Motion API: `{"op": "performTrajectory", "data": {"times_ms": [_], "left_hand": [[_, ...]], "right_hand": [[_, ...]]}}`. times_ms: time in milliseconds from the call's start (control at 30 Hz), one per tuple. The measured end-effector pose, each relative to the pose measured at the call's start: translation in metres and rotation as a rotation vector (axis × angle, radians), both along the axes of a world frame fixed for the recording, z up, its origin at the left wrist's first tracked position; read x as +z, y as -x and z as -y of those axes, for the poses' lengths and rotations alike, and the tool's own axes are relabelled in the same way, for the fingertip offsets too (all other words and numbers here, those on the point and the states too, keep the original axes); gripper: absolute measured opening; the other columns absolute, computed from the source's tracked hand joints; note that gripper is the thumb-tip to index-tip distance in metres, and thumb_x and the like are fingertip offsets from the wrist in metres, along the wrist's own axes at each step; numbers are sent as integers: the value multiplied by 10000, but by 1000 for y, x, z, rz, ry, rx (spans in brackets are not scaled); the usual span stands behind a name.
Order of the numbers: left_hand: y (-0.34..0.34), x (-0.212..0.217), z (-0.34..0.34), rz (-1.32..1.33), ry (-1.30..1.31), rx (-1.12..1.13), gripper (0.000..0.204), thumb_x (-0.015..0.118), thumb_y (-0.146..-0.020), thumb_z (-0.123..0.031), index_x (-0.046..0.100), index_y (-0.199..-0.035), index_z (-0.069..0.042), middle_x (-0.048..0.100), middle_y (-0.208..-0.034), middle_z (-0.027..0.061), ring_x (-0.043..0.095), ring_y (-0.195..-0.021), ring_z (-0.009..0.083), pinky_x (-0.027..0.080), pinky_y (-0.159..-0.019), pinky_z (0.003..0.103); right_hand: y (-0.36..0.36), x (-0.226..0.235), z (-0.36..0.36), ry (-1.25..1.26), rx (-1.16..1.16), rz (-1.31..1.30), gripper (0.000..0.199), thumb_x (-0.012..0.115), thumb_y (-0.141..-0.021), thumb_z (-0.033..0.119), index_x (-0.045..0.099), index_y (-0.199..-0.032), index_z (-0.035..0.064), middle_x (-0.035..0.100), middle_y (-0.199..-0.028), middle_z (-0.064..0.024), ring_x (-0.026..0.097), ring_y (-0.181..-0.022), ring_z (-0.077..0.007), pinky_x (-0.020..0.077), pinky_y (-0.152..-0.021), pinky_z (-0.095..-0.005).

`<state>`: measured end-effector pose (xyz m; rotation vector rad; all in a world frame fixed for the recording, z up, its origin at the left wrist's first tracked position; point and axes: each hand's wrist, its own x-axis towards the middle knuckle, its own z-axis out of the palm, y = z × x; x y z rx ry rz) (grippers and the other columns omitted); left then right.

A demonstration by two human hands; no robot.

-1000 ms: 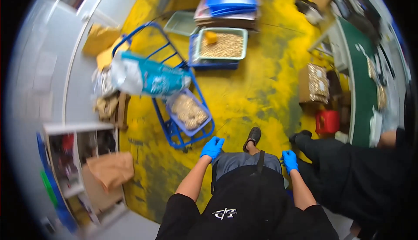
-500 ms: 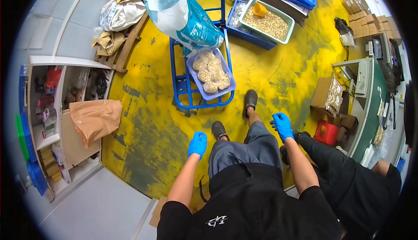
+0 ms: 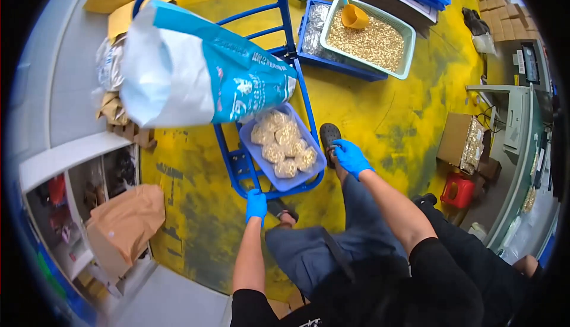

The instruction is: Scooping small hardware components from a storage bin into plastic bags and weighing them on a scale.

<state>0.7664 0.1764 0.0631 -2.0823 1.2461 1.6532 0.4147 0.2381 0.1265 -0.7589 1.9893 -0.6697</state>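
The purple tub (image 3: 306,176), filled with knotted clear bags (image 3: 284,143) of pale grain, sits on the near end of the blue trolley (image 3: 238,164), in front of the person's feet. The left hand (image 3: 256,206), in a blue glove, is at the trolley's near rail, just below the tub's near left corner; I cannot tell whether its fingers grip the rail or only hover by it. The right hand (image 3: 352,158), also gloved, is free: fingers stretched toward the tub's right rim, a gap between, nothing in its grasp.

Good handling here, as I judge it, means 2 hands on opposite rims, fingers well under the lip, so the loose pile stays level. The teal and white sack (image 3: 237,81) overlaps the tub's far edge in view; whether they touch is unclear, so the tub is best eased toward the body first. Knees bent, feet clear of the rail.

Beyond the trolley, a pale green bin (image 3: 409,48) of loose grain, an orange scoop (image 3: 354,17) in it, stands over a blue bin (image 3: 344,69). At right are a carton (image 3: 457,140) and a red jug (image 3: 457,189).
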Motion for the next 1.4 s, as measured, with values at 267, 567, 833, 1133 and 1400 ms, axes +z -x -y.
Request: {"op": "performTrajectory", "data": {"times_ms": [267,567,833,1133,1400], "left_hand": [[11,-218,35,5,330,89,535,503,-817,-192,318,-1261,44,452,-1230,219,466,-1088,346,368,-904,392],[8,-233,47,-70,417,306,268,530,-799,-117,544,-984,77,600,-942,123,532,-792,203,432,-706,344],[28,-201,45,19,450,283,269,521,-821,-98,555,-1034,63,617,-950,106,546,-791,176,430,-700,315],[-3,-91,31,186,527,8,197,546,-826,-112,591,-902,64,610,-748,96,519,-639,161,423,-577,332],[17,132,23,60,545,-220,182,561,-802,-97,577,-860,75,596,-705,105,505,-612,160,414,-549,331]], "right_hand": [[-30,-252,73,9,125,65,419,471,-791,174,410,-1184,43,538,-1031,-239,518,-980,-378,421,-833,-423],[-49,-280,88,-101,311,-98,118,509,-743,184,498,-796,79,570,-717,-183,543,-680,-395,415,-576,-488],[-52,-257,85,-25,276,47,43,510,-718,92,518,-743,58,539,-667,-197,528,-638,-384,399,-555,-461],[-67,-162,60,-11,203,175,47,504,-711,74,516,-742,41,534,-623,-192,539,-577,-366,416,-516,-423],[-82,34,-34,75,-59,210,87,481,-696,60,541,-758,69,545,-628,-177,549,-563,-337,421,-508,-405]]}}
